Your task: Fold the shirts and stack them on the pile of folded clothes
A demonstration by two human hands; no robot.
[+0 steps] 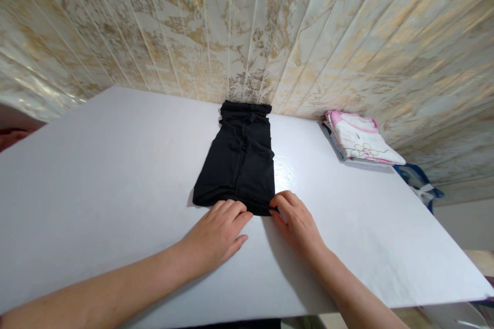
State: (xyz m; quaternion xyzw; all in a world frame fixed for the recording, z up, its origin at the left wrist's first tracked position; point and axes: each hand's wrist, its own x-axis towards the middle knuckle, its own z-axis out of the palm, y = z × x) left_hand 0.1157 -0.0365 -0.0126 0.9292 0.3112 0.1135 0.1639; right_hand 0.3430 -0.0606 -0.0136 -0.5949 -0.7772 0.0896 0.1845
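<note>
The left hand (222, 229) lies flat, fingers together, on the near hem of the folded black cloth garment (241, 159) — the right hand (297, 221) pinches its corner with curled fingers. An even pull likely keeps the fold square.

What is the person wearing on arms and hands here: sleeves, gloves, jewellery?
The left grip and right grip are bare hands: no gloves, rings or watch show. The left forearm and right forearm are uncovered to the frame edge, no sleeve in view.

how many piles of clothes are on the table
2. A black folded garment lies in the middle of the table; a white-and-pink folded stack sits far right by the wall. The stack may hide several pieces.
</note>
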